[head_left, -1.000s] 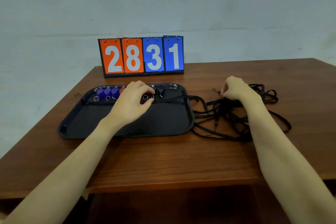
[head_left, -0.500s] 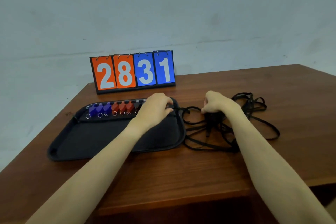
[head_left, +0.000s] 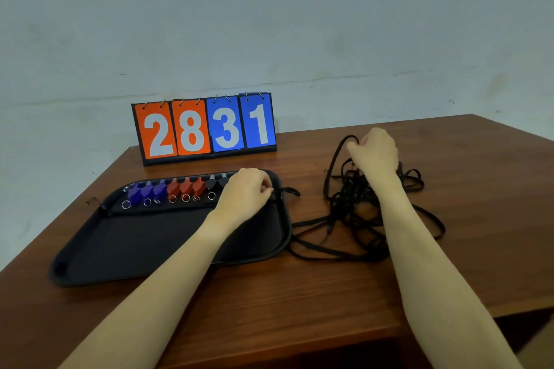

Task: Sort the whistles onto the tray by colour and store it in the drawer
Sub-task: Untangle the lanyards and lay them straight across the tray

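A black tray [head_left: 126, 252] lies on the wooden table. Along its far rim stands a row of whistles: three blue whistles [head_left: 147, 192], three red whistles [head_left: 186, 186], then black whistles [head_left: 216, 183]. My left hand [head_left: 246, 192] rests at the tray's far right corner with curled fingers, covering the end of the row and pinching a black strap there. My right hand [head_left: 375, 150] is raised above a tangled pile of black lanyards [head_left: 356, 204] to the right of the tray and grips a bundle of the straps.
A flip scoreboard [head_left: 205, 126] reading 2831 stands at the back of the table against the wall. Lanyard loops spread over the table from the tray's right edge. The table's front edge [head_left: 329, 335] runs close below my forearms.
My right hand has risen and moved away from the tray, pulling lanyard straps up. My left hand stays at the tray's far right corner. The camera view has shifted.
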Motion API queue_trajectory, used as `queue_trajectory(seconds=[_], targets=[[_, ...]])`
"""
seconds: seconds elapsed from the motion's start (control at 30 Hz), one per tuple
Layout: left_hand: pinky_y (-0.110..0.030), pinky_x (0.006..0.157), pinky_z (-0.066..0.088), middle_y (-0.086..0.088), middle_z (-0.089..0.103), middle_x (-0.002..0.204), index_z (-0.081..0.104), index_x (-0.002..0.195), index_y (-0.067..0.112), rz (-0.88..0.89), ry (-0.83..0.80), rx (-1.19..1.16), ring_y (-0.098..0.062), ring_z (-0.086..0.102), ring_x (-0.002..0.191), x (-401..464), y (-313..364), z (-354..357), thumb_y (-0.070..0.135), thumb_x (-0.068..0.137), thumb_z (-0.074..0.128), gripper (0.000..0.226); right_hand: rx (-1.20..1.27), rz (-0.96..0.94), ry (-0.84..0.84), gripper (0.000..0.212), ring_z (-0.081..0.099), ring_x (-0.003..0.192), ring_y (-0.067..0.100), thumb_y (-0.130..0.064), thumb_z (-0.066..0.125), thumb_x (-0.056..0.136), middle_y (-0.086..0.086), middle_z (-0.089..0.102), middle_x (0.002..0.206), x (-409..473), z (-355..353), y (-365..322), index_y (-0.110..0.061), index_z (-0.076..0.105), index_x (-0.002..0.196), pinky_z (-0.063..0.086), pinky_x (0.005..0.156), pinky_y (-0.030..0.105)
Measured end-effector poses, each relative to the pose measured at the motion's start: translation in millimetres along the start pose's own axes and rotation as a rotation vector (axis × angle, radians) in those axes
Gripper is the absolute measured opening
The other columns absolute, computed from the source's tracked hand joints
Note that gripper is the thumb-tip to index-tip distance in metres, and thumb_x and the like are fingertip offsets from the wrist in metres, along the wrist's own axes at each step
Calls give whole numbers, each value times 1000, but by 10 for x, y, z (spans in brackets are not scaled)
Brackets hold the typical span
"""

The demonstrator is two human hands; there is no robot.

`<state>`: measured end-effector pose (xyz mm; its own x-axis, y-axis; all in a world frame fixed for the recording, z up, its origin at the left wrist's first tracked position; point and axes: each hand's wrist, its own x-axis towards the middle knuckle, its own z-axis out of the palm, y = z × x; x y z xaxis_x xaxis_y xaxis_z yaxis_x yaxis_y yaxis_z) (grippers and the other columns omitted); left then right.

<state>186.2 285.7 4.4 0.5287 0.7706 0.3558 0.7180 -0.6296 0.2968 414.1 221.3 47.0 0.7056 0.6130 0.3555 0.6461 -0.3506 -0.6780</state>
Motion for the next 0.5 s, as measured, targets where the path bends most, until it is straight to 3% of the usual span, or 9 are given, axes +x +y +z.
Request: queue_trajectory(seconds=[0.1,0.2,0.3,0.4,0.5], targets=[[-28,78,53,7,66,92,69,106,19,36,115,-41,-7,59,83,-23,41,-81,27,90,61,19,413,-3,-235,8,58,74,16,-14,69,83,4,66,80,-65,-35,-108,-7,66,80,48,69,30],[-12,71,43,12,63,89,69,105,20,59,242,-171,-1,55,76,-73,96,-191,28,90,62,19,670,62,-488,25,56,60,9,-11,75,80,7,71,83,-124,-65,-158,-14,66,103,46,58,22],[-7,66,40,13,64,87,71,102,19,74,302,-276,1,57,76,-128,107,-232,27,89,64,16,803,61,-591,37,58,58,8,-2,71,82,7,70,84,-139,-76,-174,-17,64,115,45,53,18],[-8,67,43,13,65,88,70,101,22,77,261,-294,0,58,79,-161,105,-210,27,89,64,14,659,-57,-454,22,55,60,5,-5,70,83,-2,67,77,-144,-54,-189,-15,72,102,44,53,15],[-11,71,48,10,66,91,70,101,24,91,205,-273,-3,60,81,-175,119,-166,27,89,63,14,233,-232,-52,13,57,73,6,-12,69,84,-2,67,86,-82,7,-149,-15,73,96,46,69,20]])
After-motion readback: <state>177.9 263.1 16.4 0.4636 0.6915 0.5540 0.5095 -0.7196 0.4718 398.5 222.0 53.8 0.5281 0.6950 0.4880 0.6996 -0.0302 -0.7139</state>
